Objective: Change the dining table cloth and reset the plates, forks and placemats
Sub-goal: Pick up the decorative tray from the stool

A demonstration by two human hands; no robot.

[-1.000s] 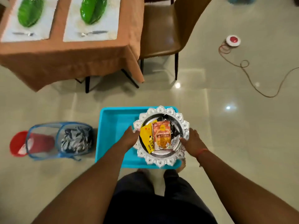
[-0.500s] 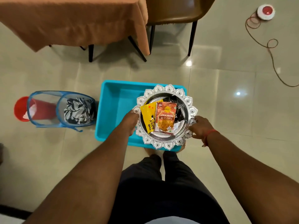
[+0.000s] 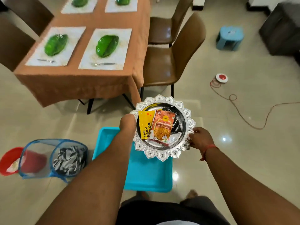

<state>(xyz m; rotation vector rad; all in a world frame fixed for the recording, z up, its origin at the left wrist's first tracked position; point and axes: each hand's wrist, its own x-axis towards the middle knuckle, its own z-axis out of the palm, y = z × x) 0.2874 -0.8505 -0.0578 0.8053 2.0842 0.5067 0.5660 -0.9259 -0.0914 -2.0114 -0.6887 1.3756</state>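
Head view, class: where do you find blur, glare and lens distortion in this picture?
Head view: motion blur smears the green plates, the forks and the table's edge, while the silver tray held by both hands stays fairly sharp; bright glare spots sit on the glossy floor tiles; wide-angle distortion bends the table and chairs and stretches the forearms toward the bottom corners.

Far placemats (image 3: 121, 4) cut off, blurred

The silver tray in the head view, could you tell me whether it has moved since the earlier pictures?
Yes. The silver tray, earlier wholly over the blue tub, now reaches past the tub's far edge, toward the table.
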